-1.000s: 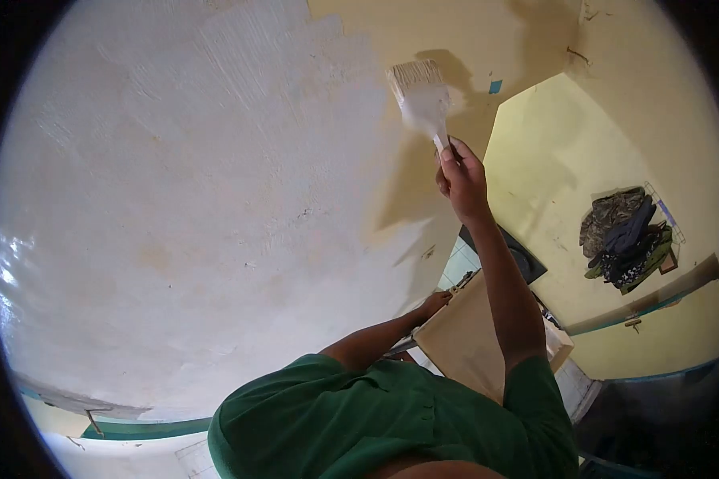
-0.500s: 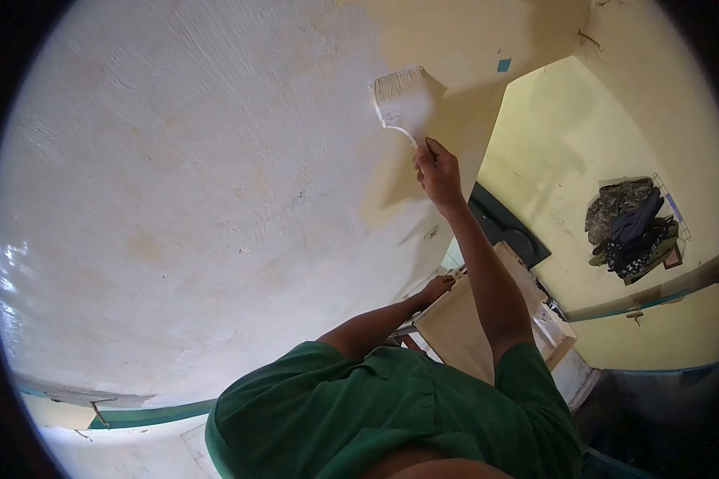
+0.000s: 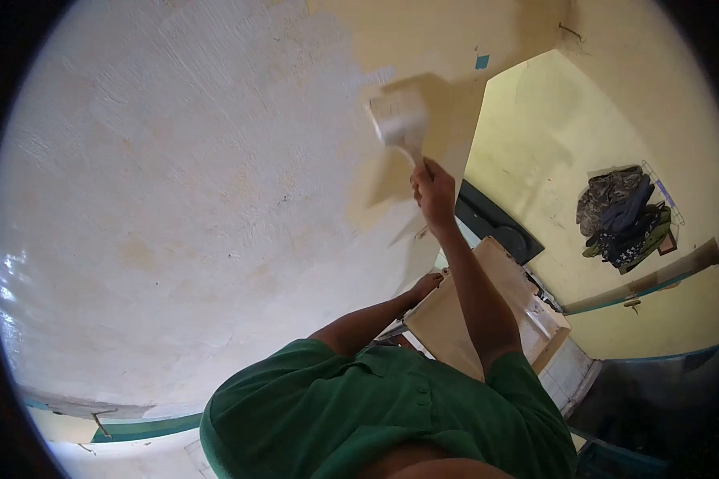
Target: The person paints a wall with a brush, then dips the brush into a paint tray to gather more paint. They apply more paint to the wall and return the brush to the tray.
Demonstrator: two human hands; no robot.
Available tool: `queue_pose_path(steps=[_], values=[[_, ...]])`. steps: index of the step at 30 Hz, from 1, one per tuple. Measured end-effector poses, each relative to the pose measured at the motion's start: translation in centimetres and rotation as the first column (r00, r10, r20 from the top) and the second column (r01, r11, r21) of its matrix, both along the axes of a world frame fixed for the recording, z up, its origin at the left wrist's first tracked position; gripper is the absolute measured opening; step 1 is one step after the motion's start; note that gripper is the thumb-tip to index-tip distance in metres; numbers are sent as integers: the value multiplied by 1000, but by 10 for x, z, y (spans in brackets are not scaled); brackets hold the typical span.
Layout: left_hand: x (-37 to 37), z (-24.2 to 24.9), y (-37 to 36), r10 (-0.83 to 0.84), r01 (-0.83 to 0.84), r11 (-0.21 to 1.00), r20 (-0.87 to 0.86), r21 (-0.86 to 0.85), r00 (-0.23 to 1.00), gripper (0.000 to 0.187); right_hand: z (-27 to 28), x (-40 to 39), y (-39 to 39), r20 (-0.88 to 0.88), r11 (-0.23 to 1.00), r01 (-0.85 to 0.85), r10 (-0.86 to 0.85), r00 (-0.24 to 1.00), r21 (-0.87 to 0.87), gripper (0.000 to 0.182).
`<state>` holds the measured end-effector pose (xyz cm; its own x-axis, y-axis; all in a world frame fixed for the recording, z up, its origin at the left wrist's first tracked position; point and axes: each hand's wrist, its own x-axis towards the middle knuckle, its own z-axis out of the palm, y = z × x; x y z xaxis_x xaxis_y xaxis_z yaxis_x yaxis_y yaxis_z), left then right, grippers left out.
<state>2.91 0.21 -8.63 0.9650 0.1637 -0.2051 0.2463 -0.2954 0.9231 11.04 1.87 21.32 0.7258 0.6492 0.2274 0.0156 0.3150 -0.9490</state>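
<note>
My right hand (image 3: 434, 194) is closed round the handle of a wide paintbrush (image 3: 398, 117), its bristles pointing up and its head smeared with white paint. The brush head is slightly blurred and overlaps the border between fresh white paint and bare yellow wall (image 3: 391, 36); its shadow falls beside it. Lower down, my left hand (image 3: 428, 285) is closed at the top corner of a beige panel (image 3: 447, 323), its fingertips partly hidden at the edge. To the left, the white painted wall (image 3: 200, 176) shows brush strokes and yellowish patches.
A black flat object (image 3: 499, 223) stands behind the panel. Clothes (image 3: 625, 215) hang from a wire rack on the yellow side wall (image 3: 527, 120). A teal patch (image 3: 482, 61) marks the wall near the corner. A metal hook (image 3: 571, 33) sticks out at upper right.
My right hand has drawn the paintbrush down and slightly away from its higher place on the wall. A white stroke shows where the bristles were. My left hand stays at the panel corner.
</note>
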Motion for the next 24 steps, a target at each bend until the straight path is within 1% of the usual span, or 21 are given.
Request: queue_pose_path(steps=[1, 3, 4, 5, 8, 9, 10, 11, 14, 15, 17, 18, 19, 20, 22, 23, 24], values=[[-1, 9, -1, 17, -18, 1000, -14, -8, 1000, 38, 13, 3, 5, 5, 999, -1, 0, 1000, 37, 22], [-5, 29, -2, 36, -37, 999, -61, -21, 997, 39, 37, 6, 17, 68, 999, -5, 2, 998, 38, 22], [-6, 37, -3, 36, -39, 999, -93, -28, 995, 39, 43, 9, 24, 99, 999, -7, 3, 995, 37, 23], [-7, 46, -3, 35, -40, 999, -123, -36, 992, 39, 39, 13, 31, 74, 999, -54, 53, 996, 8, 23], [-5, 28, -6, 78, -82, 995, -60, -62, 995, 39, 16, 12, 42, 167, 1000, 9, -13, 986, 26, 26], [4, 7, -1, 70, -73, 996, -64, -42, 995, 38, 9, 10, 42, 141, 1000, 1, 1, 990, -11, 26], [11, -25, 2, 58, -60, 998, -75, -27, 995, 38, 0, 3, 38, 110, 999, -5, 11, 994, -53, 26], [15, -43, -1, 42, -44, 999, -88, -13, 995, 38, -11, -2, 33, 75, 995, -8, 15, 997, -96, 26], [6, -24, -6, 104, -95, 973, 31, -210, 994, 37, -44, -2, 21, 193, 975, 84, -43, 980, -207, 26], [0, -15, -8, 71, -70, 981, 2, -179, 997, 36, -50, 2, 12, 242, 970, 97, -41, 969, -224, 25], [-4, 11, -2, 13, -18, 994, -45, -104, 999, 34, -28, 1, -14, 169, 983, 77, -48, 984, -168, 22], [0, 12, 2, -11, 7, 998, -62, -65, 998, 33, -18, 1, -20, 139, 989, 66, -47, 989, -136, 21], [0, 2, 1, -22, 11, 996, 113, 92, 993, 30, -15, 0, -18, 105, 981, 194, -196, 975, 30, 23], [1, -2, 1, -48, 35, 994, 127, 102, 991, 30, -6, 2, -19, 163, 965, 258, -262, 951, 45, 25], [0, 4, 3, -95, 76, 990, 155, 122, 983, 28, 33, 6, -22, 273, 924, 373, -381, 883, 85, 29], [0, -2, 4, -109, 86, 989, 199, 121, 974, 28, 48, 8, -19, 458, 883, 459, -450, 766, 99, 31], [1, -3, 5, -124, 97, 988, 242, 120, 962, 28, 61, 10, -16, 621, 833, 537, -493, 610, 133, 33]])
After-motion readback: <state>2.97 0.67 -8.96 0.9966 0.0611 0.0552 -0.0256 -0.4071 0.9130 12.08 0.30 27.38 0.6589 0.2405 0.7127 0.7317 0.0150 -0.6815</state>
